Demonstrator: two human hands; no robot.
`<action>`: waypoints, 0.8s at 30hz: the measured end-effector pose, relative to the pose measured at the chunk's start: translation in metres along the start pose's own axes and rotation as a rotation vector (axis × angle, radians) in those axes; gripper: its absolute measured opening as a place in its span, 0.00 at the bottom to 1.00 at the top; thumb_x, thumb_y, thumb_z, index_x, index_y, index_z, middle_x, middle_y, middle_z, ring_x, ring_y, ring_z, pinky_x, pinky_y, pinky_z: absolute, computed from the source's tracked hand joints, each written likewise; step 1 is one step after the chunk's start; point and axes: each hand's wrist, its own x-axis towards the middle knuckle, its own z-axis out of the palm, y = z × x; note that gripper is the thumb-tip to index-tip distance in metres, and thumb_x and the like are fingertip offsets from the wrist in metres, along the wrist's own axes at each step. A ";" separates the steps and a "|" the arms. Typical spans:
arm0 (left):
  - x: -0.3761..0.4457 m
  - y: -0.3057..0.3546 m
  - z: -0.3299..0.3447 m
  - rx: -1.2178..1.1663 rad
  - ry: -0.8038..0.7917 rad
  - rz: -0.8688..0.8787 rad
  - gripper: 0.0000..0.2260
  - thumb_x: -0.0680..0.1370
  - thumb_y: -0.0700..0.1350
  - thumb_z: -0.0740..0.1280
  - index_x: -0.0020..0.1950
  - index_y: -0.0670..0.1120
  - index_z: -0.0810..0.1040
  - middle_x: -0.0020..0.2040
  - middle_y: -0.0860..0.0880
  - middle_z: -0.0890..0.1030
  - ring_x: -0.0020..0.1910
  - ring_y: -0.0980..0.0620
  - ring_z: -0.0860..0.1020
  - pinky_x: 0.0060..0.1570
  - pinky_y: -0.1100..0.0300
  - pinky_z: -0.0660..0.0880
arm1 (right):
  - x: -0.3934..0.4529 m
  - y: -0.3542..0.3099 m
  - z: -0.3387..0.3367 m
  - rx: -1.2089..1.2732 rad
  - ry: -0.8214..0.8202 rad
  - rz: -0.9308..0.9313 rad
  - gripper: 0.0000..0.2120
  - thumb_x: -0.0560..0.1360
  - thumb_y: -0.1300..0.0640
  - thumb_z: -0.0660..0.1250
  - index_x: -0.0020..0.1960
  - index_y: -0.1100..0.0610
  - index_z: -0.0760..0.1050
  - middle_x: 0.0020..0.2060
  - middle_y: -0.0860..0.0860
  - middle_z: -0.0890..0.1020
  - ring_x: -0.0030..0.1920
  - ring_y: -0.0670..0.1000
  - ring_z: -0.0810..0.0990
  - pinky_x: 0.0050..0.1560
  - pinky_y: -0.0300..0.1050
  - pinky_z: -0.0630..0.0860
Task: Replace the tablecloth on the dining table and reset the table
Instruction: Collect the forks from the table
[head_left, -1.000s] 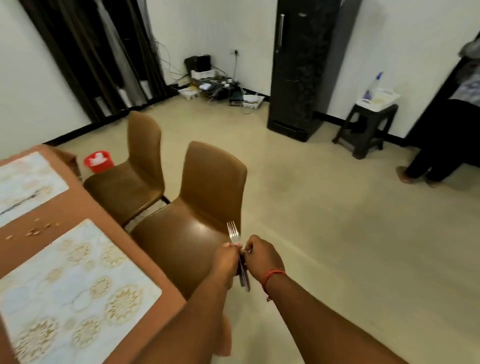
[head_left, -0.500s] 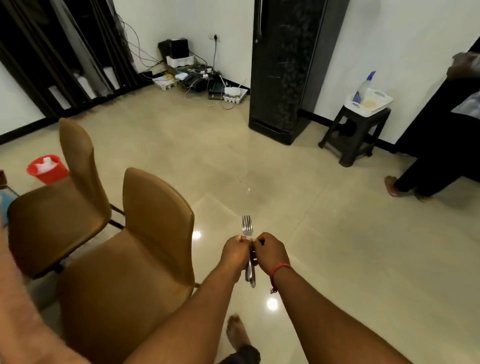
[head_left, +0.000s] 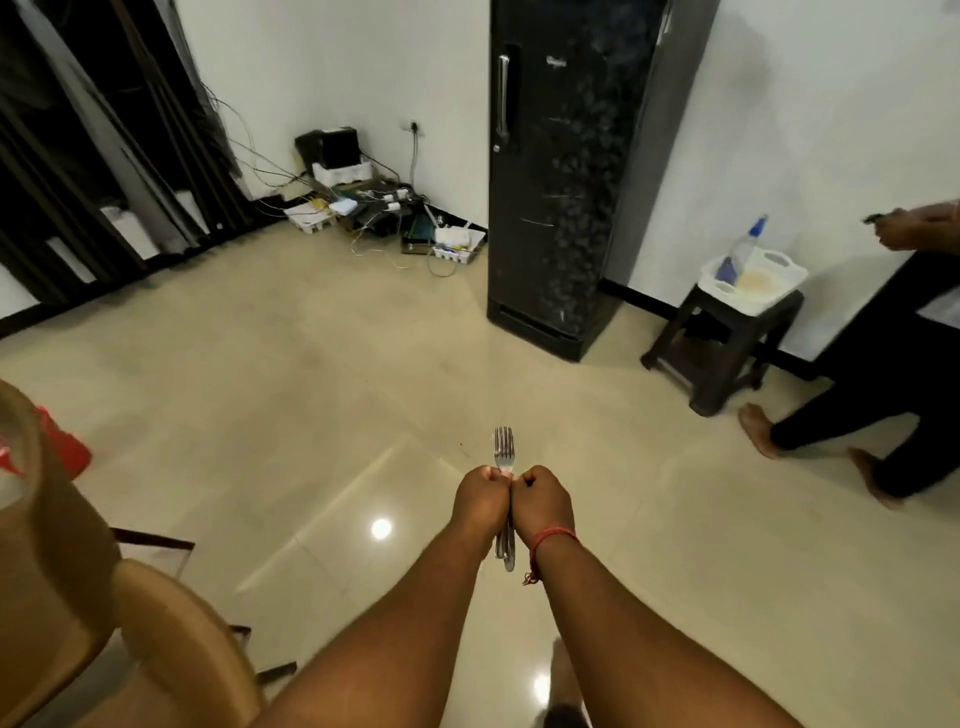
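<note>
**Forks could slip to the floor**

Both the left hand (head_left: 480, 496) and the right hand (head_left: 543, 499) are clenching one bundle of forks (head_left: 504, 452), tines up, over bare tile. Handles are poking out below; one could be sliding loose if either fist relaxes.

Silver forks (head_left: 504, 452), red wrist thread (head_left: 553, 535)

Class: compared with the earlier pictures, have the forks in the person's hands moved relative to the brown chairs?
Yes. The forks now sit right of the brown chair, over bare floor, nearer the black fridge.
</note>
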 end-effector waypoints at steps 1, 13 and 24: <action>0.023 0.013 -0.002 -0.003 0.031 -0.003 0.09 0.77 0.42 0.64 0.48 0.38 0.78 0.44 0.38 0.82 0.38 0.48 0.75 0.39 0.55 0.72 | 0.023 -0.015 0.003 -0.008 -0.019 -0.017 0.07 0.78 0.58 0.59 0.41 0.55 0.72 0.37 0.50 0.78 0.35 0.50 0.73 0.33 0.43 0.67; 0.213 0.121 -0.083 -0.247 0.336 -0.108 0.09 0.77 0.39 0.61 0.49 0.38 0.80 0.44 0.40 0.82 0.39 0.47 0.77 0.40 0.56 0.73 | 0.207 -0.172 0.085 -0.130 -0.336 -0.184 0.10 0.80 0.55 0.59 0.42 0.56 0.72 0.36 0.51 0.79 0.34 0.50 0.73 0.38 0.46 0.71; 0.387 0.178 -0.319 -0.368 0.482 -0.141 0.06 0.78 0.37 0.61 0.45 0.40 0.77 0.40 0.43 0.79 0.34 0.47 0.77 0.33 0.54 0.81 | 0.314 -0.379 0.293 -0.334 -0.611 -0.405 0.11 0.81 0.52 0.61 0.46 0.58 0.75 0.39 0.54 0.82 0.41 0.55 0.82 0.38 0.43 0.74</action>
